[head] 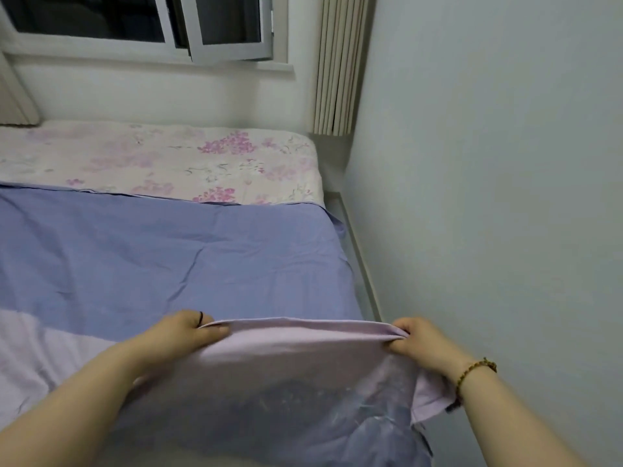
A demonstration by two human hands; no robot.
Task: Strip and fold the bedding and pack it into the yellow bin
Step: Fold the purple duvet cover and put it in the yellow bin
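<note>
Head view: the left hand (188, 332) and right hand (418, 342) each have fingers clamped on the raised pale lilac edge of the sheet (296, 345), stretched taut between them. Its wrinkled blue-violet side (168, 257) lies spread over the bed, leaving the floral mattress cover (161, 156) exposed near the window (141, 25).

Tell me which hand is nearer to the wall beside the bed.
Right. The right hand grips the lilac sheet's edge at the bed's side next to the wall. The left hand pinches the same edge farther in over the bed.
</note>
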